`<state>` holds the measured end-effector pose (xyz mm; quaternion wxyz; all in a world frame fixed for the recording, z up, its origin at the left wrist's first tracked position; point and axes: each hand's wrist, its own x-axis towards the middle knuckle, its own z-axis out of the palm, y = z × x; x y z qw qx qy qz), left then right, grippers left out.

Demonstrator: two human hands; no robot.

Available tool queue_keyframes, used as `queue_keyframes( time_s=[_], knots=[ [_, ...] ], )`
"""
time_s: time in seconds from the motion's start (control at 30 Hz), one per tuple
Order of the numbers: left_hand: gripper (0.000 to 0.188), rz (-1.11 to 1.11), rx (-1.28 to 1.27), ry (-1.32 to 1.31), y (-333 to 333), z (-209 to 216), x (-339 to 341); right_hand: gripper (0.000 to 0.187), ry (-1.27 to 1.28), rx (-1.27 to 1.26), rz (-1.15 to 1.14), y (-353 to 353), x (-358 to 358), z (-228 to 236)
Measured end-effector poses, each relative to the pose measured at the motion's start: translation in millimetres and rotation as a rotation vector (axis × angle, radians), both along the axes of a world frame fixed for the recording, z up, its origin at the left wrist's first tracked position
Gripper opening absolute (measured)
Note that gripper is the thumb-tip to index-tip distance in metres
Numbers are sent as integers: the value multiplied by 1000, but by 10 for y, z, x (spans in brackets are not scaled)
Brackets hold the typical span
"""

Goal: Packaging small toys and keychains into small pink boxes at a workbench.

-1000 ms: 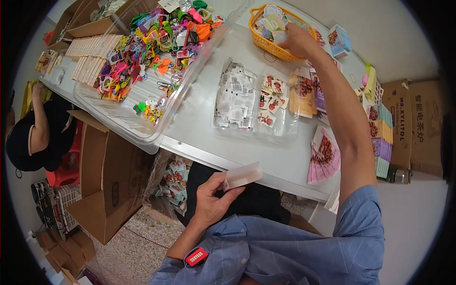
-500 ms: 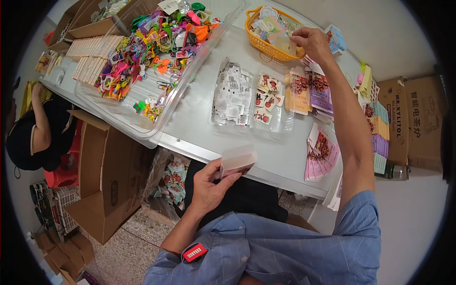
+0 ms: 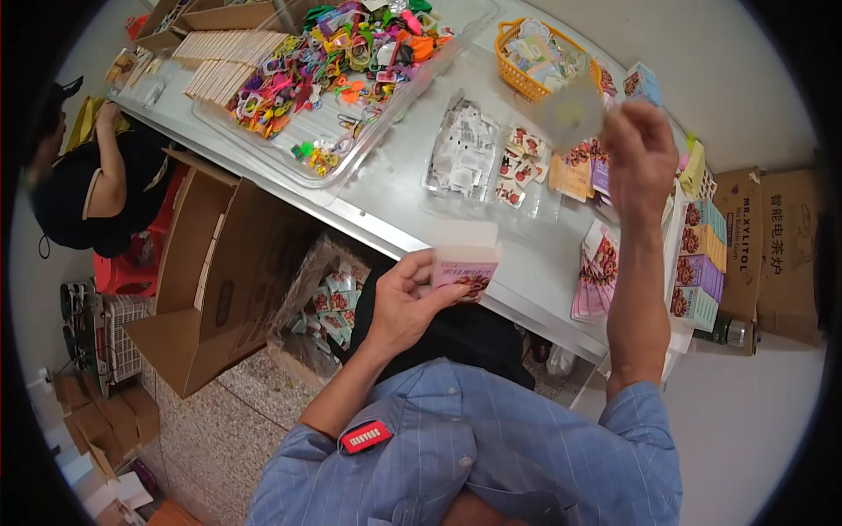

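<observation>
Pink box (image 3: 478, 267), pale flap raised, front printed with lettering and a reddish picture: in left hand (image 3: 408, 302), fingers clamped on it, near the table (image 3: 395, 180). Translucent packet (image 3: 572, 116), blurred: right hand (image 3: 642, 162), fingers pinched at its edge. Brown carton (image 3: 785, 302), at right: dark lettering.

Before me the table (image 3: 395, 180), on its left the tray (image 3: 326, 112) with toys (image 3: 364, 44) inside, behind the packets (image 3: 462, 145) the basket (image 3: 519, 79)

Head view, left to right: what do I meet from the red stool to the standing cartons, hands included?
Red stool, left hand, pink box, blurred see-through item, right hand, standing cartons.
</observation>
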<state>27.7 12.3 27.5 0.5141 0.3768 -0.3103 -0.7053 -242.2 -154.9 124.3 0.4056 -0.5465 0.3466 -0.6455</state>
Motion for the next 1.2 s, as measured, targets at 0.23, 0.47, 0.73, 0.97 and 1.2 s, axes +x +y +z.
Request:
queue_keyframes(
  time_s=[0.23,0.47,0.73,0.97,1.2],
  knots=[
    [44,-73,-149,-41,6,42,-38,17,85,-9,267,795,376,-174],
    [40,-118,-175,-86,92,43,-21,18,383,50,397,919,194,-153],
    [41,-67,-172,-79,89,-51,-22,14,564,2,196,791,173,-105],
    [40,-56,-160,-92,95,-153,18,17,915,159,-23,304,197,-14],
    [40,-37,-125,-75,113,-210,81,21,1665,-83,132,93,298,-525]
  ],
)
